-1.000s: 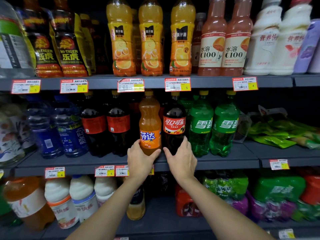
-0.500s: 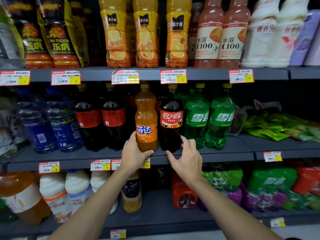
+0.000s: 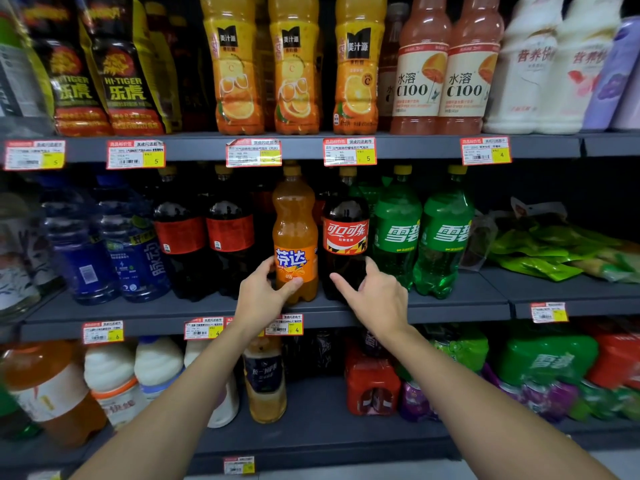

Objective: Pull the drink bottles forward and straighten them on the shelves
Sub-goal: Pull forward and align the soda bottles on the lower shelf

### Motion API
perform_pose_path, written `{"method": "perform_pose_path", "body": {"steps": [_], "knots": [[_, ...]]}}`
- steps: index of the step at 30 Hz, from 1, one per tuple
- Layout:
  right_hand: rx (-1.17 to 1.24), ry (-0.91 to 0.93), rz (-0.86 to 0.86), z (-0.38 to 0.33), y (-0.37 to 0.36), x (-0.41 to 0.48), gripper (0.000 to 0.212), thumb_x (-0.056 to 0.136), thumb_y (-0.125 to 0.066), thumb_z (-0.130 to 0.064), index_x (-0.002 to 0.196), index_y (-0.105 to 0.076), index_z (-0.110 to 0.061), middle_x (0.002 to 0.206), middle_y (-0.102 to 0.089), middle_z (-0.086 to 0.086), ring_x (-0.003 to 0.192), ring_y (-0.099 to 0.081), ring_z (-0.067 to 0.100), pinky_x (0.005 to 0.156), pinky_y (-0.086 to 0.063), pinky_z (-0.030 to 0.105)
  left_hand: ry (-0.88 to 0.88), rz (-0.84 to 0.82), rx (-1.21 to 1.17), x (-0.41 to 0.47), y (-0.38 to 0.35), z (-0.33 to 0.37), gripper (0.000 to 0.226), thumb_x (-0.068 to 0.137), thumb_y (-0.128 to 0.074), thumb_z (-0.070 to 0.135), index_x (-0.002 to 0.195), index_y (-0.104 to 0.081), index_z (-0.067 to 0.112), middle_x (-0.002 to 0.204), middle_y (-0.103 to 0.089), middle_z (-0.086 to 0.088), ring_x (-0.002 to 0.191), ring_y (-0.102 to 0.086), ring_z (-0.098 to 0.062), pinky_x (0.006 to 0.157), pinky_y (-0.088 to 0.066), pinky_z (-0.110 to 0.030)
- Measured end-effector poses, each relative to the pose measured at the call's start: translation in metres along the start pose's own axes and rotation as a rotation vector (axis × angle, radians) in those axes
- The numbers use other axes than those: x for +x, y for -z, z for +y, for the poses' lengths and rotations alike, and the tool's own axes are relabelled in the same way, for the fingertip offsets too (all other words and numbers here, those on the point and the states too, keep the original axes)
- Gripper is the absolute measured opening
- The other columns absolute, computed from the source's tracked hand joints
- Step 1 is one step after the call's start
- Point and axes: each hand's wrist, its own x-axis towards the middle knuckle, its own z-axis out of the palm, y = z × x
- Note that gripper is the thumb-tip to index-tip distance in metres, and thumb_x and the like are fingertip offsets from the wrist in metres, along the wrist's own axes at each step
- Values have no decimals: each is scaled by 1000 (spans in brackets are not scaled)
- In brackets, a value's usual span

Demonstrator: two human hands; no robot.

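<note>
An orange soda bottle (image 3: pixel 294 233) stands at the front of the middle shelf (image 3: pixel 450 306). My left hand (image 3: pixel 263 299) grips its lower part, thumb across the front. Right beside it stands a cola bottle (image 3: pixel 345 233) with its red label facing out. My right hand (image 3: pixel 375 299) is at the cola bottle's base, thumb and fingers spread to either side of it and not closed. Two green soda bottles (image 3: pixel 420 233) stand to the right. Two more cola bottles (image 3: pixel 204 233) stand to the left, set further back with their labels turned.
Blue drink bottles (image 3: pixel 104 251) fill the middle shelf's left end and green snack bags (image 3: pixel 554 251) lie on its right. The top shelf holds orange juice bottles (image 3: pixel 294 67) and pink C100 bottles (image 3: pixel 446 74). Milk bottles (image 3: pixel 138 372) and multipacks (image 3: pixel 370 382) sit below.
The camera view has shifted slightly. My left hand has stayed on the orange soda bottle. My right hand drew back from the cola bottle, then came up again around its base.
</note>
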Motion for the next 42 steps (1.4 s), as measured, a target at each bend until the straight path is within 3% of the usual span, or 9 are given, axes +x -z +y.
{"method": "perform_pose_path", "body": {"steps": [5, 9, 19, 24, 27, 30, 35, 39, 42], "knots": [[6, 45, -16, 2, 1, 3, 76, 86, -45, -81, 126, -53, -16, 78, -69, -7, 86, -70, 23, 74, -51, 38, 24, 65, -30, -1, -12, 0, 73, 84, -79, 40, 146, -47, 18, 129, -64, 4, 104, -57, -4, 93, -46, -21], [46, 73, -17, 4, 2, 3, 83, 88, -44, -79, 137, -49, -13, 79, -69, -6, 89, -70, 23, 78, -54, 40, 42, 54, -15, 2, -15, -1, 71, 86, -78, 37, 147, -46, 19, 116, -62, 12, 88, -53, 10, 76, -37, -4], [169, -16, 18, 2, -3, -4, 79, 84, -50, -80, 138, -53, -22, 65, -61, -14, 80, -68, 16, 69, -48, 32, 42, 12, -6, 2, -12, -1, 69, 89, -75, 35, 148, -43, 18, 116, -58, 15, 94, -53, 8, 75, -36, -2], [384, -166, 151, -10, -6, -18, 66, 80, -66, -71, 128, -53, -26, 62, -56, -13, 65, -57, -1, 68, -50, 33, -5, 12, -5, -7, -13, 7, 65, 91, -72, 38, 147, -44, 22, 126, -64, 6, 114, -60, -11, 101, -50, -33], [548, -85, 220, -26, -12, -35, 41, 84, -70, -58, 110, -51, -34, 59, -52, -9, 60, -56, 6, 63, -46, 29, -40, 105, 47, -13, 0, 3, 65, 89, -72, 45, 145, -49, 19, 133, -61, 6, 118, -58, -13, 102, -49, -37], [600, 32, 161, -53, -18, -46, 27, 86, -70, -53, 101, -52, -39, 60, -54, -8, 62, -58, 7, 60, -43, 23, -101, 292, 63, -14, 26, -8, 43, 91, -72, 37, 127, -62, 18, 119, -66, 7, 110, -60, -10, 97, -50, -40], [537, 117, 93, -112, -36, -53, 32, 89, -66, -53, 113, -63, -32, 85, -65, -17, 78, -63, 3, 77, -53, 34, -79, 587, 184, -5, 78, -30, 27, 90, -70, 34, 112, -58, 23, 103, -58, 8, 104, -55, -14, 83, -48, -35], [434, 118, 52, -154, -57, -56, 62, 91, -62, -54, 142, -52, -20, 136, -57, -5, 121, -58, 16, 96, -47, 35, 59, 616, 304, 3, 101, -52, 60, 81, -78, 43, 126, -50, 15, 120, -53, -7, 117, -47, -26, 87, -49, -44], [372, 60, -19, -179, -71, -58, 82, 91, -62, -54, 155, -32, -14, 153, -43, 2, 127, -56, 26, 97, -47, 40, 112, 571, 311, 7, 104, -62, 78, 78, -80, 48, 136, -46, 9, 129, -53, -11, 124, -46, -29, 95, -47, -45]]}}
